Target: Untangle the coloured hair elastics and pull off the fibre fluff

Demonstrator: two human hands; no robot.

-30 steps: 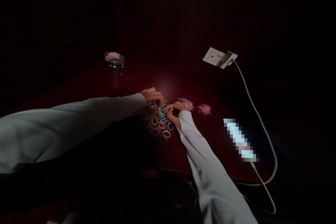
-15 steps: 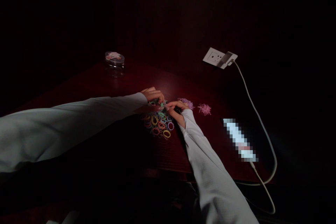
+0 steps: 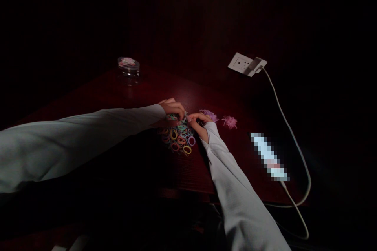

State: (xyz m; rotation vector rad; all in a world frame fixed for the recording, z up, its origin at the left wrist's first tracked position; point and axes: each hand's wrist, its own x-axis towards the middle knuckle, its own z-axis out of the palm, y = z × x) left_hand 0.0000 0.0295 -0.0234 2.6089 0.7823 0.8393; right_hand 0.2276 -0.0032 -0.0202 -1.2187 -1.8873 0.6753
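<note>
Over a heap of small multicoloured elastic hair ties [image 3: 182,140] on the dark red table, my two hands meet fingertip to fingertip. My left hand [image 3: 172,108] is closed, its fingers curled down at the far side of the heap. From the right, my right hand [image 3: 198,120] pinches with thumb and index finger. Between the fingertips is a small pale hair tie [image 3: 185,115], mostly hidden by the fingers. Just behind my right hand lies a fluffy purple clump of thin strands [image 3: 209,115], partly covered by it.
A pink clump of strands [image 3: 229,122] lies to the right. A clear round lidded jar [image 3: 129,71] stands at the back left. On the right, a lit phone [image 3: 269,157] is on a white cable [image 3: 290,131] running from a wall socket [image 3: 242,64]. Surroundings are very dark.
My left fingers have shifted slightly over the heap, and the thing between the fingertips has turned a little. My right hand has hardly moved.
</note>
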